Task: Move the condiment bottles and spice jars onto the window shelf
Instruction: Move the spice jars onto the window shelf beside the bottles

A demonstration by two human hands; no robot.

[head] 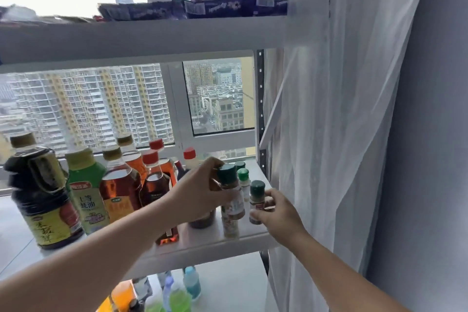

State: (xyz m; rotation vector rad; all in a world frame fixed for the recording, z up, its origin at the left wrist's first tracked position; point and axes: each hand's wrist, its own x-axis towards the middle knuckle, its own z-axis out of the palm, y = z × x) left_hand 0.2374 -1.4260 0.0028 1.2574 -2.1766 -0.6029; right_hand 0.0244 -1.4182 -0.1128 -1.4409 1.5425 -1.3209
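Both hands are at the right end of the window shelf (202,248), centre-right of frame.

- Left hand (202,190) grips a dark-green-capped spice jar (234,200) from the left, fingers curled round neck and body. Jar is upright.
- Another jar body (230,227) shows directly below it. Can't tell if they touch.
- Right hand (278,213) pinches a smaller green-capped jar (257,192) from lower right. It's also upright, base at or just above the shelf near the front edge.
- Two more green-capped jars (243,176) stand just behind.
- Condiment bottles (86,192) fill the shelf's left half.

Judgement: the free spot is the right front corner, nearer the right hand, so set that jar straight down first. Both forearms reach up from the lower frame.
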